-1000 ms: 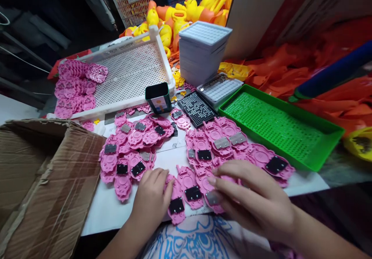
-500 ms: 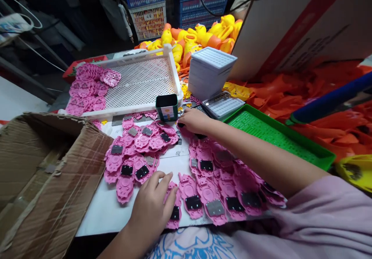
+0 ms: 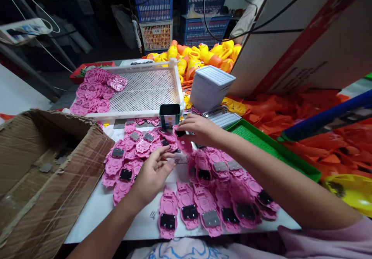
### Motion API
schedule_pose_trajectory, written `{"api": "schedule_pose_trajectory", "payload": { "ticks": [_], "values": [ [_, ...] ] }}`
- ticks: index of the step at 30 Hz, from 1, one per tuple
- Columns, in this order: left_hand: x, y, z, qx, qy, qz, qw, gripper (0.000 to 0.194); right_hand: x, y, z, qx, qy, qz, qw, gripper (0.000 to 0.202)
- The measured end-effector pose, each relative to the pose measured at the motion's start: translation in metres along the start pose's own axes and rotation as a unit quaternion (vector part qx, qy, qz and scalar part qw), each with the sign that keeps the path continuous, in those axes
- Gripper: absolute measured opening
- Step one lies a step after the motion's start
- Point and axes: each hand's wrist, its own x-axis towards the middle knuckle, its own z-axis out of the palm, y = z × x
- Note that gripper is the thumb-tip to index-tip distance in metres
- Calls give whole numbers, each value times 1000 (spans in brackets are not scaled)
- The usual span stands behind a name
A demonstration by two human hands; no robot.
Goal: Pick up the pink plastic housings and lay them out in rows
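Carefully, I pinch 1 pink plate (image 3: 182, 142) in my right hand (image 3: 200, 129) near the table's back edge; my left hand (image 3: 154, 172), fingers open, should steady its underside.

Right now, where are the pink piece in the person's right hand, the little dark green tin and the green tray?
pink piece (image 3: 183, 142), head view, its lower half below the fingers.
dark green tin (image 3: 169, 116), head view, its front face.
green tray (image 3: 293, 162), head view, its near rim.
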Motion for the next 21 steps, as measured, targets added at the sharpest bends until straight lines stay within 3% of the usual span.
{"api": "schedule_pose_trajectory", "payload": {
  "ticks": [2,4,7,9,11,13,15,18,21],
  "values": [
    [10,-1,0,-166,-110,-68,978,55,2,-26,-6,21,31,-49,998,20],
    [16,-4,0,-291,-231,-104,923,70,3,-52,-9,33,43,-99,994,18],
    [17,-11,0,-368,-319,-119,865,72,1,-70,-14,43,50,-120,991,18],
    [16,-17,-2,-391,-318,-124,855,61,-1,-58,-22,54,68,-106,990,20],
    [14,-22,-6,-420,-295,-120,850,54,-1,-27,-34,37,86,-45,995,19],
    [13,-26,-9,-449,-271,-107,845,54,3,12,-42,-50,83,114,989,19],
    [13,-28,-12,-465,-248,-101,844,53,8,48,-41,-139,-68,268,951,21],
    [12,-29,-13,-481,-216,-101,844,42,17,80,-23,-173,-185,316,914,19],
    [9,-28,-10,-493,-172,-117,845,31,25,89,0,-208,-262,335,881,19]
  ]
}}
